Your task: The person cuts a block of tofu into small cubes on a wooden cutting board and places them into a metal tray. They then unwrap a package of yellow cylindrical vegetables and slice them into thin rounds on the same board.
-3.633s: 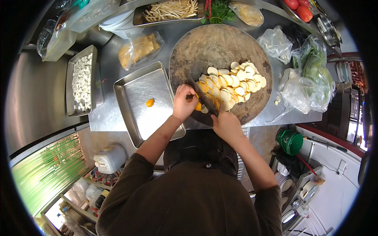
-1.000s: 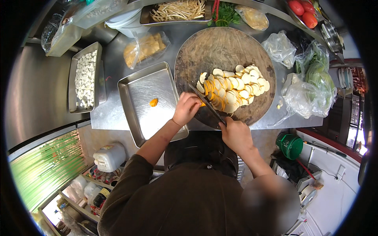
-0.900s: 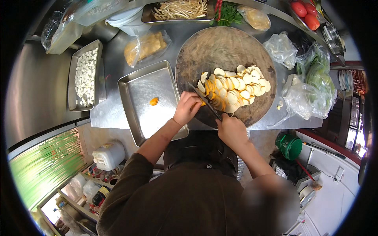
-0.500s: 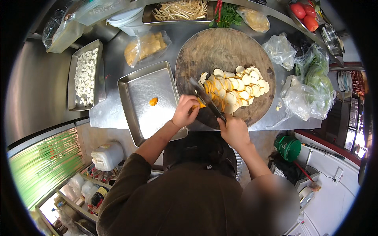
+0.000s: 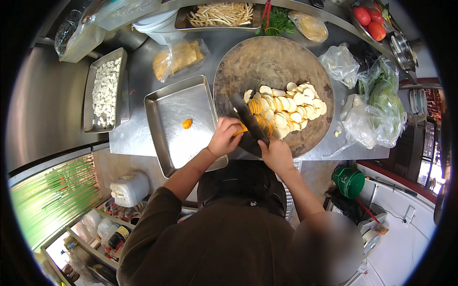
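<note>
My right hand (image 5: 277, 153) grips the handle of a dark, broad-bladed kitchen knife (image 5: 250, 117), its blade slanting up and left over the round wooden chopping board (image 5: 267, 57). Just left of the blade, my left hand (image 5: 225, 138) pinches an orange-yellow vegetable piece (image 5: 243, 129) at the board's near left edge. Most of that piece is hidden by fingers and knife. Right of the knife lies a spread of overlapping round slices (image 5: 286, 108), pale with orange-yellow on some. One small orange piece (image 5: 187, 124) rests in the shallow metal tray (image 5: 156, 125) beside my left hand.
White cubes fill a metal tray (image 5: 87, 102) at far left. Behind stand a bagged yellow food (image 5: 179, 58), a tray of pale strips (image 5: 222, 14) and green herbs (image 5: 278, 21). Plastic bags of vegetables (image 5: 377, 112) lie at right. The counter's front edge runs close to me.
My right hand and the knife have shifted slightly left, and more of the blade's flat side shows. My left hand keeps its pinch on the orange-yellow piece.
</note>
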A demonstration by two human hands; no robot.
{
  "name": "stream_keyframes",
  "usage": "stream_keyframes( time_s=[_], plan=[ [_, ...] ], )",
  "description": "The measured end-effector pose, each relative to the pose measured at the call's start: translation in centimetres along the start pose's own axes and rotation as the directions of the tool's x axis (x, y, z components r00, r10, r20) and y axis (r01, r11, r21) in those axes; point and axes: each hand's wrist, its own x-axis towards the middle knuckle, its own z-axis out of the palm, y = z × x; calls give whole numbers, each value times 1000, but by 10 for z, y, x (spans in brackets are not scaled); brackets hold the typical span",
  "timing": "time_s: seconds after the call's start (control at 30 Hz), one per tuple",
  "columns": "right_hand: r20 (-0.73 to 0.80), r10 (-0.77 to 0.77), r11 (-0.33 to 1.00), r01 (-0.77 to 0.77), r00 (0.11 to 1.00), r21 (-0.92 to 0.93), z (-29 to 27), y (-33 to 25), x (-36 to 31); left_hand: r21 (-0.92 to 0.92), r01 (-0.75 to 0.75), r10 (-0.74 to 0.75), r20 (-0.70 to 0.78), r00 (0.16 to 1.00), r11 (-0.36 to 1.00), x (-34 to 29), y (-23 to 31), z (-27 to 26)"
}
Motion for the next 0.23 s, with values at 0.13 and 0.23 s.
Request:
stream_keyframes(
  time_s=[0.13,0.23],
  plan=[
    [8,81,996,-80,997,-50,-17,6,-1,11,-16,16,36,999,1000,13,3,11],
    [2,46,996,-46,999,-81,-20,1,-5,13,-29,28,70,997,1000,14,-1,16]
  ],
)
